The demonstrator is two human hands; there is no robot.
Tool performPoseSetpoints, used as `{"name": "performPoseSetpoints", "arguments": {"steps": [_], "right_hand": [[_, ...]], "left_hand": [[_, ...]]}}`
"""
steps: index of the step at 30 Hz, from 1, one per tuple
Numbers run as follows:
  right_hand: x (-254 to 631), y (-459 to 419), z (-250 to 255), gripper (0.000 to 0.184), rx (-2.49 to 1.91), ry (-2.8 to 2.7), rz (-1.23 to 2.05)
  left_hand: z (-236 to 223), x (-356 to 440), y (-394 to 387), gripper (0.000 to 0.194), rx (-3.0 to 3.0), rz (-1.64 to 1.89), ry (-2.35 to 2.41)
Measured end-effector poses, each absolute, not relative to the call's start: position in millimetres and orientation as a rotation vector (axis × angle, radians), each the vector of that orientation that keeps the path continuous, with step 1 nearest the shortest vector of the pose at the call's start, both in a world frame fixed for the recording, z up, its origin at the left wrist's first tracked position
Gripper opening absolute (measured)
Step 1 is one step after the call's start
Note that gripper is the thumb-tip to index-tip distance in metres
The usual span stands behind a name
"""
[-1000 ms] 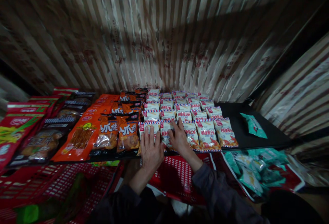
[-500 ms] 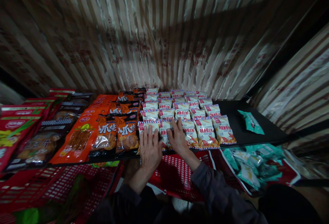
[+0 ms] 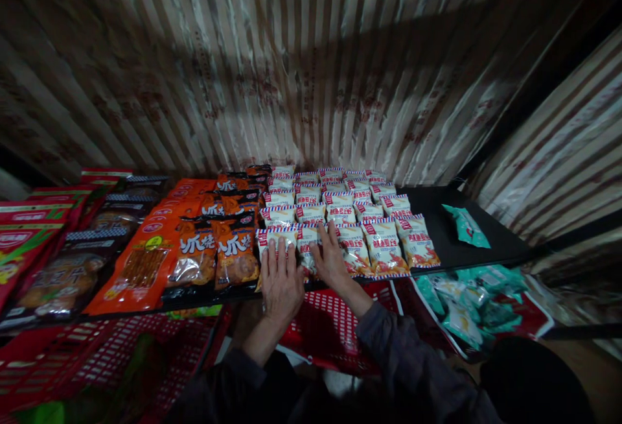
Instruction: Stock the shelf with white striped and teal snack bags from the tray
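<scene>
White snack bags [image 3: 385, 247] with red print and striped edges lie in several rows on a black shelf [image 3: 437, 216]. My left hand [image 3: 280, 284] lies flat on the front-left white bag [image 3: 265, 237], fingers stretched out. Beside it, my right hand [image 3: 334, 265] rests on neighbouring front-row bags with its fingers spread. Both hands partly cover the bags under them. Just left of my left hand are orange-and-black snack bags [image 3: 236, 252], lined up in their own columns.
Further left lie orange packets [image 3: 138, 265], dark packets [image 3: 63, 275] and red-green packets [image 3: 32, 252]. One teal bag [image 3: 467, 226] sits at the shelf's right. Below are red baskets [image 3: 335, 327], one with teal bags [image 3: 466, 320]. Striped sheeting [image 3: 301, 74] hangs behind.
The view has shifted slightly, so the shelf and bags appear a little further left. My hands stay on the same front-row bags, nearly unmoved.
</scene>
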State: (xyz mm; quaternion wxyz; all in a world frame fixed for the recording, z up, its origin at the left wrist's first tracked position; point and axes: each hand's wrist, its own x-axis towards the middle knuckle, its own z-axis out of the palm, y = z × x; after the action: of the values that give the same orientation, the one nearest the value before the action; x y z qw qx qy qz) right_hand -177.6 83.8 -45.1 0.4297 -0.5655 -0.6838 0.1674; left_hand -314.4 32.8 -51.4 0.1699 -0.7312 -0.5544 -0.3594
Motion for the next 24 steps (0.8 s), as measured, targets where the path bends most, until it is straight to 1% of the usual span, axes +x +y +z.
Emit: {"name": "performPoseSetpoints", "arguments": {"steps": [7,13,24], "right_hand": [[-176,83,-45,0.057,-1.386,-1.709,0.384],[-174,87,-42,0.056,-1.381,-1.727,0.406],[-168,83,-44,0.060,-1.359,-1.739,0.372]], "left_hand": [[-49,-311,27,0.054,-2.054,-1.017,-1.583],[-50,-305,23,0.051,-2.124,-0.947,-1.556],[-51,-303,28,0.050,-2.081,-0.957,-1.587]]}}
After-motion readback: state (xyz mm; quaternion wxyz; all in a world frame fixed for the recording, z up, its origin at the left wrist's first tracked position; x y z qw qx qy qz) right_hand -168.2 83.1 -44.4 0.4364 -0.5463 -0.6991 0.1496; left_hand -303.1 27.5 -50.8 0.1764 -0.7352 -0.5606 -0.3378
